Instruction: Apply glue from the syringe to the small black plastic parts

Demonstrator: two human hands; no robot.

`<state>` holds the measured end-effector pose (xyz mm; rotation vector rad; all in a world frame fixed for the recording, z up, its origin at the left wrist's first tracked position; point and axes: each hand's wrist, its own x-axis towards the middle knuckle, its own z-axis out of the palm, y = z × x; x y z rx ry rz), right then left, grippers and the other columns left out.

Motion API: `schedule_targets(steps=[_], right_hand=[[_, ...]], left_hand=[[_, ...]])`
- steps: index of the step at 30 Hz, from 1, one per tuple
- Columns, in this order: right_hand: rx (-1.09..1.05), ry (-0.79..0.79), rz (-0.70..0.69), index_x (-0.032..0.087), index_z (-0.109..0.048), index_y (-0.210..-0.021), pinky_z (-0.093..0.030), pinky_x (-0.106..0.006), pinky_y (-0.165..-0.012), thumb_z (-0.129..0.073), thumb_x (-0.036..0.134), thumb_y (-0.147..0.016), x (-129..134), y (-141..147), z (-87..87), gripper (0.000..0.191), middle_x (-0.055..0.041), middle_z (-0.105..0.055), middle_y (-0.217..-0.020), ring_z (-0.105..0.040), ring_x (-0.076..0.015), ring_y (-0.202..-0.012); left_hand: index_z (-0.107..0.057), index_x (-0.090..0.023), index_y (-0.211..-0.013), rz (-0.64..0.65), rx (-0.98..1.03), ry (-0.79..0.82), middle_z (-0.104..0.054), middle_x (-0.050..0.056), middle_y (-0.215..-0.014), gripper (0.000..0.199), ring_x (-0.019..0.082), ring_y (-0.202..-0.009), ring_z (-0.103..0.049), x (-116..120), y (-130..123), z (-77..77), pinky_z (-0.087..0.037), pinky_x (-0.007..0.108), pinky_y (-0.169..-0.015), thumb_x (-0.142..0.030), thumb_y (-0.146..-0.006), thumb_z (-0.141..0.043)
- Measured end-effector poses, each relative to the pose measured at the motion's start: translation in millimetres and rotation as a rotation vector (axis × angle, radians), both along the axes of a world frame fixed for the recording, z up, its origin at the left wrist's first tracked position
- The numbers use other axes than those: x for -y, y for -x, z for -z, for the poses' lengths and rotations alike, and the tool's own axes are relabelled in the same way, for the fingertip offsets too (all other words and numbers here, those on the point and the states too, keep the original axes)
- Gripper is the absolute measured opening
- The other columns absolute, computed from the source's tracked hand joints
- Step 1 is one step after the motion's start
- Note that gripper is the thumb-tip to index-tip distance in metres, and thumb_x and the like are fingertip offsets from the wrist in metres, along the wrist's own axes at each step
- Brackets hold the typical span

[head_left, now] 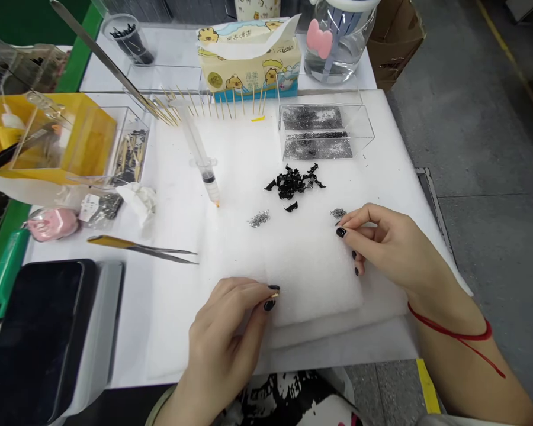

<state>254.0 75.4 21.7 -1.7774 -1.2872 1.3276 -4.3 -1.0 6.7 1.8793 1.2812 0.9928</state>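
My left hand [228, 328], low in the middle, pinches a small pale piece [275, 294] between thumb and forefinger; most of it is hidden by the fingers. On the right, my right hand [382, 242] has its thumb and forefinger pressed together at the edge of a small pile of tiny silvery metal bits [338, 213]. Whatever lies between those fingertips is too small to make out. A second silvery pile [259, 219] and a heap of black curled pieces [292, 182] lie beyond the hands on a white foam sheet [311, 266].
Tweezers [142, 247] and a syringe [206, 174] lie to the left. Thin wooden sticks [222, 106] stand before a tissue box [253, 65]. A clear acrylic box [359, 124] stands at the back right. A phone [33, 331] and yellow bin [89, 136] occupy the left side.
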Motion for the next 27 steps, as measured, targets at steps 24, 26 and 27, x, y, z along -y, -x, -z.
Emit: schedule_targets(steps=[24, 26, 27], right_hand=[[-0.055, 0.068, 0.057, 0.019, -0.051, -0.079, -0.053, -0.027, -0.037, -0.065, 0.018, -0.068, -2.9, 2.4, -1.7, 0.019, -0.0005, -0.064, -0.095, -0.052, -0.007, -0.04], [-0.062, 0.067, 0.065, 0.019, -0.049, -0.077, -0.052, -0.026, -0.036, -0.065, 0.018, -0.067, -3.1, 2.7, -0.2, 0.019, 0.0007, -0.063, -0.095, -0.052, -0.0068, -0.04], [-0.064, 0.068, 0.068, 0.019, -0.048, -0.076, -0.051, -0.025, -0.036, -0.064, 0.019, -0.066, -3.0, 2.9, 0.3, 0.019, 0.001, -0.062, -0.095, -0.052, -0.0066, -0.04]], left_hand=[[-0.06, -0.018, -0.106, 0.016, 0.004, -0.055, -0.071, 0.001, -0.094, 0.026, 0.012, -0.089, -0.063, -1.9, -1.9, 1.9, -0.053, 0.023, -0.078, 0.003, -0.092, -0.055], [-0.06, -0.018, -0.106, 0.02, 0.007, -0.054, -0.07, 0.002, -0.093, 0.025, 0.012, -0.089, -0.063, -2.1, -1.9, 2.0, -0.053, 0.024, -0.077, 0.003, -0.093, -0.054], [-0.06, -0.018, -0.106, 0.021, 0.007, -0.052, -0.07, 0.002, -0.093, 0.025, 0.012, -0.089, -0.062, -2.0, -1.9, 2.0, -0.053, 0.024, -0.077, 0.003, -0.093, -0.054]])
